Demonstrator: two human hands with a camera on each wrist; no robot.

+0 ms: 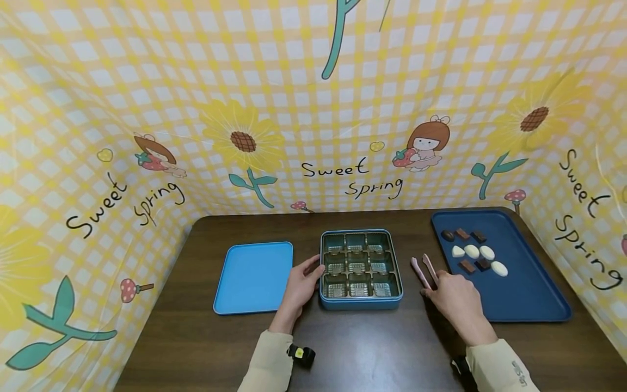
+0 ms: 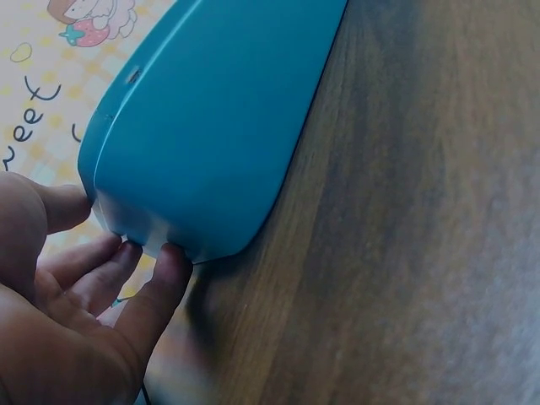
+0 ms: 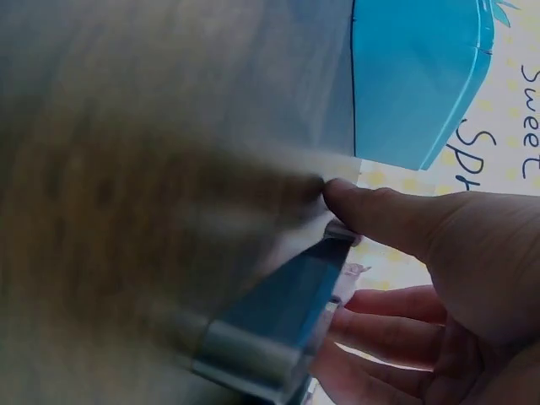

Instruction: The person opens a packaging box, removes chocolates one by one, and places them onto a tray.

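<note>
A blue tin box (image 1: 360,305) with a divided clear insert (image 1: 359,263) stands in the middle of the table. My left hand (image 1: 297,288) rests on its left side. In the left wrist view, the thumb touches near the box's rim and several fingertips press against its rounded end. My right hand (image 1: 455,299) is to the right of the box, holding pink tongs (image 1: 419,273) between thumb and fingers. Their two arms stand apart and point away from me. In the right wrist view, the shiny end of the tongs (image 3: 253,359) shows below the thumb.
A navy tray (image 1: 529,302) at the right holds several white, brown and dark chocolates (image 1: 472,251). A light blue lid (image 1: 257,277) lies left of the box. Patterned yellow checked cloth (image 1: 313,120) hangs behind and at both sides of the wooden table (image 1: 186,348).
</note>
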